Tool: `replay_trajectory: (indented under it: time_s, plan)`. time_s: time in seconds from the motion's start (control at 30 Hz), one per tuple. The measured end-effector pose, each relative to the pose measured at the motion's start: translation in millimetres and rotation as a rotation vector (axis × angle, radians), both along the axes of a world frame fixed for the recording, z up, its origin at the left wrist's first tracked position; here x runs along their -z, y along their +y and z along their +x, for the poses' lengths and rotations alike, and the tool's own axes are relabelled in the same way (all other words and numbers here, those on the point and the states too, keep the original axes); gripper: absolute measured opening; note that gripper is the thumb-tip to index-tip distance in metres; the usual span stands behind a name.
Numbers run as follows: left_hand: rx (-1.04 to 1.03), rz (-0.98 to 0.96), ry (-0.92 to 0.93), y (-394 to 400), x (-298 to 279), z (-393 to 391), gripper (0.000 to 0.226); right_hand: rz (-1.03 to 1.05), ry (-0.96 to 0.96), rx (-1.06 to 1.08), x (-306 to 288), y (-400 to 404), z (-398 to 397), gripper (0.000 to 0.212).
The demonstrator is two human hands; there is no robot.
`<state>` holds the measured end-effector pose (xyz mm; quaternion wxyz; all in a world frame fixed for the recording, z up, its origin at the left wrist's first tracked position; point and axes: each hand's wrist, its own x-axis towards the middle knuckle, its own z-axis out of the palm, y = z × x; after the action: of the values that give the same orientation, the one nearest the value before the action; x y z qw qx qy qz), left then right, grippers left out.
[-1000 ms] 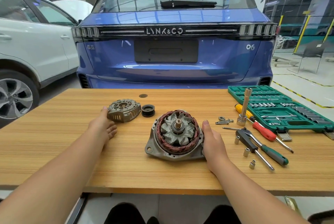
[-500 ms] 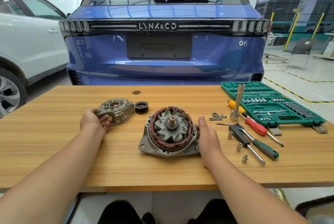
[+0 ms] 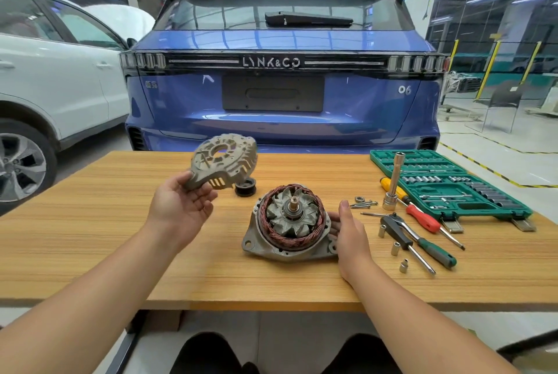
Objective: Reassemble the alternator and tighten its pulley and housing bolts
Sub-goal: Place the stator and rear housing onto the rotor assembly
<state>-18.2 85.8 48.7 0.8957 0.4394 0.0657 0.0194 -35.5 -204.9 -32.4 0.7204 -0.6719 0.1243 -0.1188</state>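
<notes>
The left hand [image 3: 178, 207] holds the end cover [image 3: 225, 162] by its lower lug, thumb and fingers pinching the lug, palm up. The cover is raised clear of the counter [image 3: 90, 237], tilted, its outer face toward the camera. It sits up and left of the stator body [image 3: 291, 222], well apart from it.

The body rests on the counter at centre, between the two hands, windings and rotor shaft facing up. The right hand [image 3: 350, 231] touches its right flank, fingers straight and relaxed, thumb up; it does not clamp the part.

The pulley [image 3: 246, 186] lies on the counter just behind the body, below the raised cover.

Bolts and a nut [image 3: 362, 203] lie just right of the right hand. Further right: a ratchet [image 3: 395, 230], two screwdrivers [image 3: 422, 216], loose sockets [image 3: 395, 249], an upright extension [image 3: 394, 183], and an open socket case [image 3: 453, 186].
</notes>
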Motion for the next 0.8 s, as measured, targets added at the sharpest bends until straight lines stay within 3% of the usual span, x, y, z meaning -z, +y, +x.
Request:
replay_trajectory:
  time_s: [0.07, 0.13, 0.2, 0.27, 0.37, 0.43, 0.6, 0.7, 0.8]
  plan:
    - [0.057, 0.045, -0.031, -7, -1, -21, 0.028, -0.018, -0.009, 0.021, -4, 3, -8, 0.082]
    - [0.116, 0.074, -0.057, -15, -2, -39, 0.031, -0.073, -0.052, 0.058, -14, 7, -18, 0.107]
    - [0.17, 0.101, -0.076, -23, -3, -53, 0.042, -0.142, -0.147, 0.081, -32, 11, -25, 0.114]
    - [0.215, 0.091, -0.082, -33, -5, -63, 0.046, -0.121, -0.226, 0.049, -56, 15, -25, 0.105]
    - [0.27, 0.094, -0.106, -45, -6, -74, 0.031, -0.017, -0.253, -0.093, -96, 15, -19, 0.072]
    - [0.293, 0.154, -0.138, -51, -4, -78, 0.024, -0.085, -0.264, -0.177, -109, 15, -14, 0.061]
    - [0.287, 0.21, -0.16, -48, 5, -72, 0.018, -0.252, -0.286, -0.191, -87, 18, -10, 0.027]
    - [0.316, 0.303, -0.19, -44, 14, -67, 0.024, -0.256, -0.316, -0.161, -74, 22, -10, 0.032]
    - [0.325, 0.379, -0.195, -45, 24, -62, 0.028, -0.249, -0.338, -0.132, -66, 23, -7, 0.013]
